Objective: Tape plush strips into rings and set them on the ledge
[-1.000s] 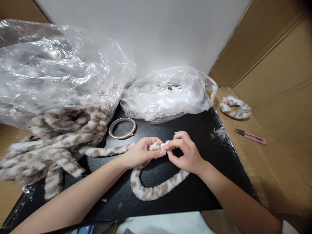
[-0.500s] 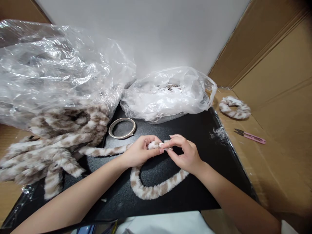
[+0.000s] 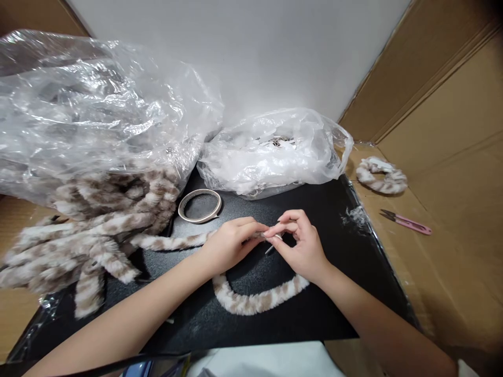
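Right in the middle of the black bench (image 3: 322,314), both hands meet fingertip to fingertip! The left hand (image 3: 230,243) curls narrowly over the furry strip (image 3: 255,305), the right hand (image 3: 304,243) pinches a small pale piece (image 3: 278,236) between thumb and fingers, and the detail of the join is hidden. A thin grey tip (image 3: 270,251) pokes out just below, too small to identify. The strip itself, brown and white, bows across the bench in a curve below the hands. Over on the left, a heap of furry strips (image 3: 90,225) spills from a big clear bag (image 3: 118,115); a tape ring (image 3: 196,220) lies beside it. Out right, on cardboard (image 3: 440,272), pink-handled snips (image 3: 411,222) rest near a furry ring (image 3: 387,186).
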Tool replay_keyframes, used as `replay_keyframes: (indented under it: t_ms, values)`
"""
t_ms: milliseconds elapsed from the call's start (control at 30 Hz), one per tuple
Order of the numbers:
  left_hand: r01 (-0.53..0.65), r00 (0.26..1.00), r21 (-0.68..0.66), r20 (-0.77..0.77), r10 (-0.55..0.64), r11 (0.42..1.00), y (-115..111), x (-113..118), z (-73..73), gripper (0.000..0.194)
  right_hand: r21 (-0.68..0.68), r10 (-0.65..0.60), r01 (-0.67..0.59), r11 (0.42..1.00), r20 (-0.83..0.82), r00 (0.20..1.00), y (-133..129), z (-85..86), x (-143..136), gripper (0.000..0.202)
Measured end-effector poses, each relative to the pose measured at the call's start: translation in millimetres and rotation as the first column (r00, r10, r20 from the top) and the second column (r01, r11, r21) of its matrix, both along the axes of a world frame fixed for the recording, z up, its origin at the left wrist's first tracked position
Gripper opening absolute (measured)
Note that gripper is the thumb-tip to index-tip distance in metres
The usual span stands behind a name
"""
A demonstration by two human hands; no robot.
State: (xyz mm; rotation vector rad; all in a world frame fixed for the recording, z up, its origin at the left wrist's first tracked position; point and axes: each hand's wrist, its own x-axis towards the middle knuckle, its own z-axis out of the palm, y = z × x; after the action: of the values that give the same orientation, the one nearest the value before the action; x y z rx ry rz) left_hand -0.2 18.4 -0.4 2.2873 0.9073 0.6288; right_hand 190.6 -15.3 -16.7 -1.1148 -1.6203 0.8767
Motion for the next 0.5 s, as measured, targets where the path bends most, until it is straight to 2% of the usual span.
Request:
replay_keyframes:
  t_ms: [200, 333, 433, 500]
  values:
    - [0.024, 0.986, 0.245, -0.164, 0.017, 0.969, -1.4, -0.8, -2.9, 0.025, 0.006, 0.004, -0.004, 1.000, -0.010, 1.000, 2.5, 0.1, 1.6, 0.033]
    - [0.062, 0.961, 0.381, -0.273, 0.048, 0.923, -1.4, 2.9, -1.5, 0.028, -0.110, -0.006, -0.006, 0.994, -0.110, 0.994, 1.8, 0.6, -0.5, 0.035]
    - [0.047, 0.947, 0.356, -0.314, 0.072, 0.933, -0.5, 5.7, -1.9, 0.027, -0.246, -0.020, -0.044, 0.968, -0.250, 0.968, 2.3, 3.0, -2.0, 0.034]
    - [-0.001, 0.955, 0.263, -0.286, 0.079, 0.965, 0.0, 6.3, -1.3, 0.025, -0.321, -0.061, -0.060, 0.945, -0.352, 0.934, 5.0, 5.7, -1.1, 0.036]
